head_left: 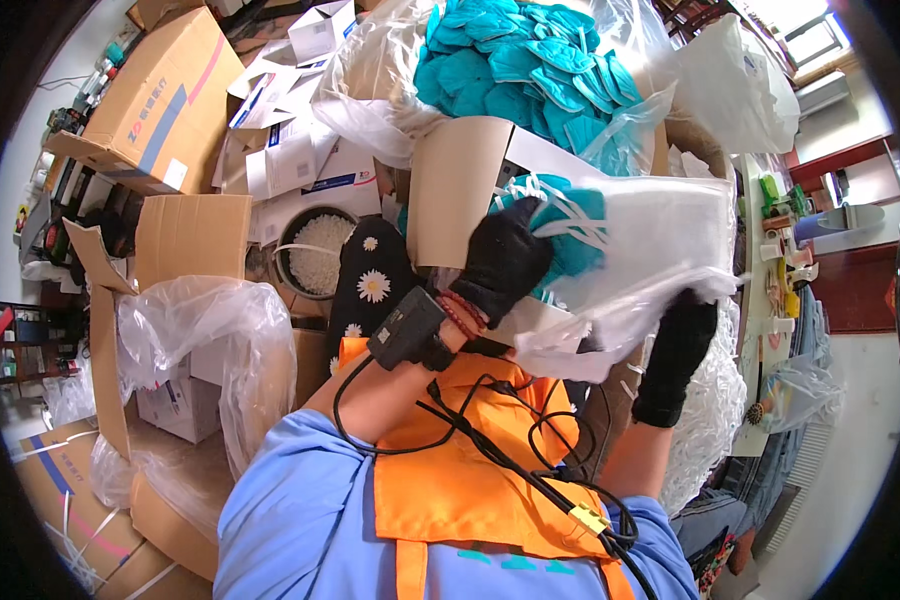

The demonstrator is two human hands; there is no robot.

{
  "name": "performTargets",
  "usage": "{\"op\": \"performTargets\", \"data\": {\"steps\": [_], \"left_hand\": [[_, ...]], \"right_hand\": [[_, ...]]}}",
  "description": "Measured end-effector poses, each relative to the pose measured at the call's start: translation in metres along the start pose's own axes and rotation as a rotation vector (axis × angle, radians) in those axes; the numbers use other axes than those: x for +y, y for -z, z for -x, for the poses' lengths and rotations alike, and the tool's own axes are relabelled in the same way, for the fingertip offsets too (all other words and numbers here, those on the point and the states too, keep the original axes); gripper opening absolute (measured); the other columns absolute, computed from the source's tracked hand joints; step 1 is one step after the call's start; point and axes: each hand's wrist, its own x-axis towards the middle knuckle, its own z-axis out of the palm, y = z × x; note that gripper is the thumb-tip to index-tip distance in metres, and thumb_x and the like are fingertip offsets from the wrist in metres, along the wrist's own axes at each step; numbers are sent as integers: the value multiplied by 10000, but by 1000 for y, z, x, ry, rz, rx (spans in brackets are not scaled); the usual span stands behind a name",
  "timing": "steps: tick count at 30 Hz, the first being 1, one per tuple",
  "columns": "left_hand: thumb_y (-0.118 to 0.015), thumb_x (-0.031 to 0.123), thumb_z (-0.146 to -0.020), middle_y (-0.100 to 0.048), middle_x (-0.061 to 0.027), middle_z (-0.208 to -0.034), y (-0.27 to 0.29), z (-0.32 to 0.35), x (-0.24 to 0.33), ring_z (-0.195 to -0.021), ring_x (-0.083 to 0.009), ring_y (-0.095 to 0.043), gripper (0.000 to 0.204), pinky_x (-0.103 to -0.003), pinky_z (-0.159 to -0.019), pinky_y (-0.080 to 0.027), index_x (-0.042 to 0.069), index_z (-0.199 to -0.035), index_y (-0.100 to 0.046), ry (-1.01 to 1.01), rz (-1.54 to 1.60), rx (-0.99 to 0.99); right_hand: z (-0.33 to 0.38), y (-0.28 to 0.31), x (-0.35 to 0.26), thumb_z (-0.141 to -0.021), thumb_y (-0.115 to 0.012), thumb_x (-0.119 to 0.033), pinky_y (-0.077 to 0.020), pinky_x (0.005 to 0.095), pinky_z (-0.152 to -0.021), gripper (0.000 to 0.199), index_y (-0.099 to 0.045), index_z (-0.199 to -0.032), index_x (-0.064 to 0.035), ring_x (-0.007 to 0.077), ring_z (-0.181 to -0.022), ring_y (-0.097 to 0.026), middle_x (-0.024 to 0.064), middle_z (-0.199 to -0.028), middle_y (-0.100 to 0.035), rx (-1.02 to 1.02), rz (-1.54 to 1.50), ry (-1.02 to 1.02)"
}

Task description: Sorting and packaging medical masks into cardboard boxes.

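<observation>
My left hand [505,255], in a black glove, is closed at the edge of a stack of teal face masks [578,212] with white ear loops. The fingertips are partly hidden behind the masks. A thin clear plastic bag [660,225] spreads to the right of the masks and partly covers them. My right hand [682,345], also gloved in black, pinches the bag's near right edge. Beyond my hands, a large heap of teal masks [525,70] fills a plastic-lined carton. A bent cardboard flap [460,185] stands just left of the masks.
To the left stands an open carton [192,238] lined with clear plastic, holding white boxes. A bucket [315,252] of white material sits near my knee. White flat boxes [295,150] lie piled behind it. Black cables [530,470] cross my orange apron [450,490].
</observation>
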Motion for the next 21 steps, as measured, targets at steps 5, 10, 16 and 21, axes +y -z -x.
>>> {"op": "performTargets", "data": {"steps": [5,10,16,21], "left_hand": [[-604,143,-776,-676,-197,-936,6,-7,-25,-881,-397,-656,462,-460,-823,-526,17,-1219,-556,4,-398,-20],[-631,73,-794,-676,-158,-964,9,-15,-12,-924,-326,-653,371,-408,-875,-511,28,-1160,-599,-354,-324,355],[-672,110,-860,-698,-106,-967,12,-15,17,-902,-202,-673,165,-318,-810,-526,34,-1005,-693,-178,271,-81],[-702,201,-827,-702,-132,-994,-8,-5,25,-916,-261,-681,270,-344,-827,-528,36,-1039,-679,-203,401,-164]], "right_hand": [[-16,29,67,-976,-581,-216,-423,338,-1040,477,-465,-1349,59,234,-1200,-534,159,-1314,-554,101,79,102],[-6,8,44,-981,-570,-220,-418,337,-1044,475,-462,-1355,51,233,-1208,-529,156,-1322,-549,-3,286,197],[-5,-18,16,-986,-558,-226,-412,336,-1049,473,-458,-1363,42,231,-1217,-524,152,-1332,-543,-105,149,123],[-3,-35,-3,-990,-547,-231,-408,335,-1053,471,-455,-1369,34,230,-1225,-519,149,-1341,-538,-169,-31,15]]}}
